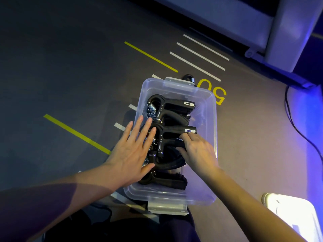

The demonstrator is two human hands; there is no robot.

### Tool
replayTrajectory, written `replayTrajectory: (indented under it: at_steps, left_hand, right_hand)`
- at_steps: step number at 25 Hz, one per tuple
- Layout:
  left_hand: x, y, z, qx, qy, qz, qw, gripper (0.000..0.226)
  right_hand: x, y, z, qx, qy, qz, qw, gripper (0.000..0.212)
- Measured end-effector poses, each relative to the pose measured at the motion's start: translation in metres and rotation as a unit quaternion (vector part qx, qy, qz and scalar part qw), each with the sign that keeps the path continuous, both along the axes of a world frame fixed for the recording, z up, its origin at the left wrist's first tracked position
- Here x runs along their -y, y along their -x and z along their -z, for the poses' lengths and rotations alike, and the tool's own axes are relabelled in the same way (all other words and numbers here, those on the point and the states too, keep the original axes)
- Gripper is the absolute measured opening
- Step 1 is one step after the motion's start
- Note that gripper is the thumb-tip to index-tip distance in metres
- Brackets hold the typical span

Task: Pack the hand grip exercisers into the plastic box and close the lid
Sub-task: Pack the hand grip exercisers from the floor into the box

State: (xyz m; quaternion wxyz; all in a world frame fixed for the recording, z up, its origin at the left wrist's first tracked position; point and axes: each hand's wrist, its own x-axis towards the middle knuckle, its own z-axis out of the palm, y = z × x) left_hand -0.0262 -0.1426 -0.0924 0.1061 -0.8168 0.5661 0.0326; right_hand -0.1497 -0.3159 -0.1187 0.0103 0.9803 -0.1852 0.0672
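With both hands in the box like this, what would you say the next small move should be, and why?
Probably settle the gripper that the right hand is pinching down among the others, then let go. The left hand lies flat and open over the pile's left side, the box has no lid on, and one more exerciser seems to lie on the floor behind it.

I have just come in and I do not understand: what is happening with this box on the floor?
A person is packing black hand grip exercisers into a clear plastic box on the floor. The left hand lies flat and open over the pile; the right hand pinches one exerciser's handle. The box is open. Another exerciser lies outside, behind it.
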Motion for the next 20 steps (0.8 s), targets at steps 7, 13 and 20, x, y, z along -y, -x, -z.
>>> replayTrajectory:
  at_steps: [7,13,20]
  left_hand:
    - [0.012,-0.002,0.002,0.049,-0.11,0.078,0.99,0.078]
    - [0.022,0.001,0.003,0.07,-0.151,0.063,0.984,0.081]
    - [0.025,0.007,0.006,0.075,-0.144,0.072,0.984,0.084]
  right_hand:
    - [0.002,-0.013,0.006,-0.046,0.046,-0.054,0.996,0.073]
    - [-0.002,-0.013,0.016,-0.078,0.008,-0.001,0.997,0.076]
    - [-0.007,-0.014,0.018,-0.084,-0.025,0.035,0.996,0.067]
